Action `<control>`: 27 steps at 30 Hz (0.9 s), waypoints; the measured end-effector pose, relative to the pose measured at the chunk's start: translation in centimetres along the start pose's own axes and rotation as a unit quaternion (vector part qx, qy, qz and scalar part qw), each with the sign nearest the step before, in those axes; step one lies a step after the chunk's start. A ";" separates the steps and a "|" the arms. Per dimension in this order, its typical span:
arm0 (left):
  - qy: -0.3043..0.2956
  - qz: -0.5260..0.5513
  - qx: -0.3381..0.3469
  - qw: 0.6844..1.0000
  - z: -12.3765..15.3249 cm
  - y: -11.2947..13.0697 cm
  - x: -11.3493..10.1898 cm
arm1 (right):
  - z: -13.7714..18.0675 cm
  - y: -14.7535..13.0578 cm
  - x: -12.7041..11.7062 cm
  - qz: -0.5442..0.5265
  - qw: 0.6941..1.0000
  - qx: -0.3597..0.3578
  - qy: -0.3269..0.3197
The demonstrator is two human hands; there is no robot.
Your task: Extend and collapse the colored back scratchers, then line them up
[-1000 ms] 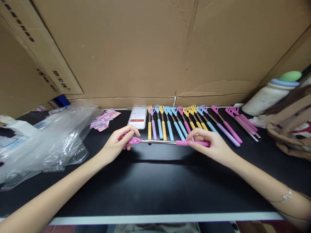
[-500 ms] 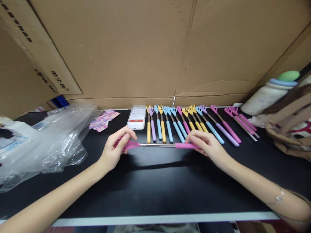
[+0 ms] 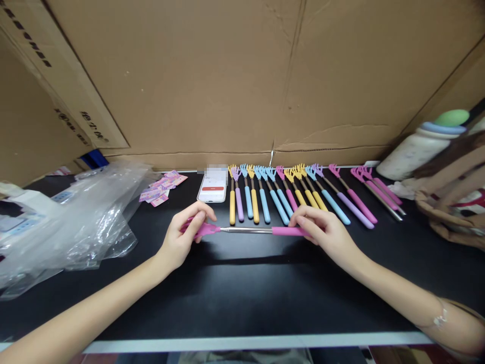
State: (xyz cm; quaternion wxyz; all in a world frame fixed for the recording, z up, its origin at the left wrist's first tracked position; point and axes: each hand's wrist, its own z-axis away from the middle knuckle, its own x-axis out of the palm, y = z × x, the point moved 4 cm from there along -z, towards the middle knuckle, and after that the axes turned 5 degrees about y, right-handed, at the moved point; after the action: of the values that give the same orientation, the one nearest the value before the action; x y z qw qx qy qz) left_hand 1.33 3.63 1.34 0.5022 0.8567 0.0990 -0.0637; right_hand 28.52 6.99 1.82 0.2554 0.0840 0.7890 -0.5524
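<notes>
I hold a pink telescopic back scratcher level above the black table. My left hand is closed on its pink claw head. My right hand is closed on its pink handle. The bare steel shaft shows between the two hands. Just behind it lies a row of several more scratchers with yellow, blue, purple and pink handles, claws toward the cardboard wall.
A phone lies behind my left hand, with small pink cards beside it. Crumpled clear plastic bags cover the left side. A white bottle and a brown bag stand at the right. Cardboard walls the back.
The visible steel shaft between my hands has shortened as the hands came closer together. The scratcher has come slightly toward me.
</notes>
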 end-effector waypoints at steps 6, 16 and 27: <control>0.009 -0.011 -0.020 1.000 0.1 0.2 0.1 | 0.3 0.6 0.6 -0.002 1.000 0.010 -0.004; -0.006 -0.019 -0.064 0.998 0.3 0.0 0.7 | 0.4 -0.3 0.4 0.060 0.998 -0.016 0.008; 0.012 -0.002 -0.069 0.998 0.1 0.2 0.6 | -0.1 0.1 0.4 -0.015 1.000 0.013 -0.005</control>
State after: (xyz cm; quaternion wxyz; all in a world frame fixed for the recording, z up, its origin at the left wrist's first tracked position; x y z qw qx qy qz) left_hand 1.92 3.51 1.32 0.5583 0.8208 0.1113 -0.0475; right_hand 28.21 7.07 1.54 0.2499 0.0734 0.7815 -0.5670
